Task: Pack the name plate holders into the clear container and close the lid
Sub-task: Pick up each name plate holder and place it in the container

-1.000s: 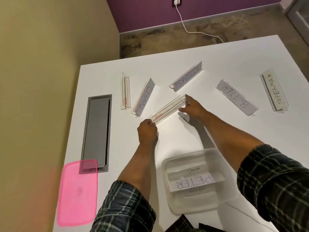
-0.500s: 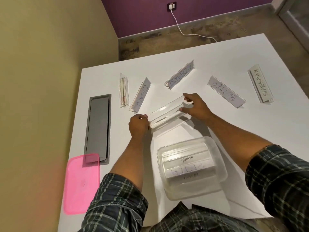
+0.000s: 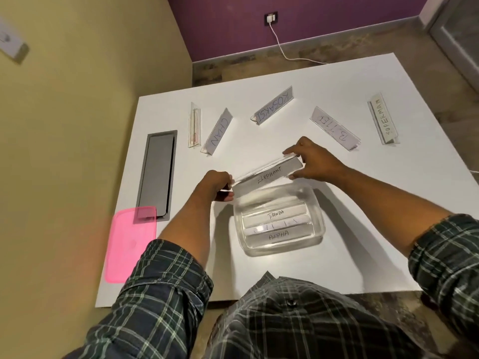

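- Lifted off the table since a second ago, the ELEPHANT name plate holder (image 3: 268,174) now hangs over the far rim of the clear container (image 3: 317,203), its lettered face turned toward the camera.
- Left hand (image 3: 215,186) pinches the holder's left end with curled fingers; right hand (image 3: 312,161) grips its right end, thumb beneath and fingers on top.
- Inside the container lie more holders, among them the PANDA holder (image 3: 276,215) and the ALPHA holder (image 3: 278,235), with another between them whose writing is blurred.
- Five holders rest on the white table (image 3: 363,216) beyond the hands: an unreadable one (image 3: 194,124) at far left, the CHAN holder (image 3: 217,132) just beside it, then the KOSAKSI holder (image 3: 273,106), a holder reading B.ITER (image 3: 334,128) and the SUPERMAN holder (image 3: 383,121).
- Pink lid (image 3: 131,244) lies at the table's left edge, overlapping the near end of a grey cable hatch (image 3: 156,173), well apart from the container.
- Both plaid sleeves (image 3: 166,288) are rolled to the forearm.
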`<state>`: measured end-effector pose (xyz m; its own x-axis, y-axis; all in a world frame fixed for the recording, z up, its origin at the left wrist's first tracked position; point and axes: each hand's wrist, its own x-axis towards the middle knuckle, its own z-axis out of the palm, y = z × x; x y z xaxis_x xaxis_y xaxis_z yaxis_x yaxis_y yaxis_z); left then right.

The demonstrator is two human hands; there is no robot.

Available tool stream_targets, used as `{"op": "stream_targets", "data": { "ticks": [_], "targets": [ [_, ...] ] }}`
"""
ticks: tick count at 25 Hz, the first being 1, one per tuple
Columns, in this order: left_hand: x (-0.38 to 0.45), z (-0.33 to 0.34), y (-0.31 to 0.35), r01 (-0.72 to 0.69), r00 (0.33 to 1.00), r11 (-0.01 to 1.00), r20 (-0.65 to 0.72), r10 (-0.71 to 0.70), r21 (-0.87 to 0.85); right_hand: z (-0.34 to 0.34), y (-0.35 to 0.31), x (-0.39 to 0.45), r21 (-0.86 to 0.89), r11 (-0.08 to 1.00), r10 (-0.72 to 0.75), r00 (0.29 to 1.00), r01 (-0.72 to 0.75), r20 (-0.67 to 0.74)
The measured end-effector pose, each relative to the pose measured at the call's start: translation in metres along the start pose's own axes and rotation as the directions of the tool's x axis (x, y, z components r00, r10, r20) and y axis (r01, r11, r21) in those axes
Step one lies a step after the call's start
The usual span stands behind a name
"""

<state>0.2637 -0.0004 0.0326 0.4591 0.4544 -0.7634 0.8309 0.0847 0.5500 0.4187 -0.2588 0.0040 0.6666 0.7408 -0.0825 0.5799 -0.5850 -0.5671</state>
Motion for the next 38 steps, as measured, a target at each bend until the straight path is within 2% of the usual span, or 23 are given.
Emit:
{"op": "stream_targets", "data": {
  "ticks": [2,4,7,9,11,14,17,18,20,24,27,30,35,38],
  "targets": [
    [-0.008,0.003,-0.004,-0.006,1.000,0.999,0.023,0.005,0.032,-0.008,-0.001,-0.017,-0.099,0.995,-0.029,0.999,0.031,0.022],
    [-0.014,0.007,-0.006,-0.048,0.998,0.993,0.044,0.043,0.112,-0.013,-0.001,-0.031,-0.122,0.991,-0.042,0.998,0.049,0.054],
    [-0.018,0.014,-0.009,-0.234,0.972,0.911,0.098,0.213,0.341,-0.016,-0.001,-0.047,-0.053,0.996,-0.063,0.991,0.070,0.115],
    [-0.023,0.018,-0.011,-0.400,0.910,0.746,0.131,0.394,0.532,-0.017,-0.001,-0.054,-0.018,0.998,-0.056,0.991,0.059,0.125],
    [-0.027,0.023,-0.017,-0.483,0.845,0.548,0.200,0.496,0.683,-0.016,0.002,-0.062,0.019,0.998,-0.057,0.991,0.055,0.120],
    [-0.029,0.028,-0.028,-0.519,0.782,0.266,0.326,0.531,0.812,-0.013,0.009,-0.073,0.034,0.998,-0.064,0.989,0.060,0.135],
    [-0.027,0.034,-0.040,-0.515,0.670,-0.100,0.472,0.573,0.851,-0.006,0.011,-0.077,-0.060,0.993,-0.085,0.981,0.097,0.176],
    [-0.025,0.038,-0.043,-0.505,0.645,-0.188,0.513,0.566,0.842,-0.002,0.011,-0.078,-0.114,0.985,-0.109,0.976,0.133,0.190],
    [-0.022,0.047,-0.049,-0.475,0.639,-0.284,0.548,0.539,0.833,0.010,0.008,-0.076,-0.220,0.955,-0.152,0.966,0.198,0.212],
    [-0.017,0.062,-0.064,-0.397,0.688,-0.369,0.539,0.486,0.840,0.035,-0.003,-0.068,-0.494,0.845,-0.082,0.963,0.203,0.256],
    [-0.012,0.068,-0.075,-0.384,0.698,-0.346,0.514,0.498,0.856,0.051,-0.013,-0.059,-0.631,0.745,-0.017,0.952,0.216,0.306],
    [-0.006,0.071,-0.082,-0.369,0.698,-0.314,0.483,0.529,0.875,0.061,-0.020,-0.053,-0.701,0.675,0.044,0.935,0.232,0.351],
    [-0.001,0.072,-0.084,-0.348,0.695,-0.313,0.467,0.547,0.884,0.075,-0.019,-0.050,-0.766,0.587,0.055,0.931,0.262,0.361],
    [0.000,0.071,-0.083,-0.346,0.686,-0.324,0.474,0.552,0.880,0.078,-0.014,-0.052,-0.761,0.570,0.030,0.918,0.309,0.395]
  ]
}}
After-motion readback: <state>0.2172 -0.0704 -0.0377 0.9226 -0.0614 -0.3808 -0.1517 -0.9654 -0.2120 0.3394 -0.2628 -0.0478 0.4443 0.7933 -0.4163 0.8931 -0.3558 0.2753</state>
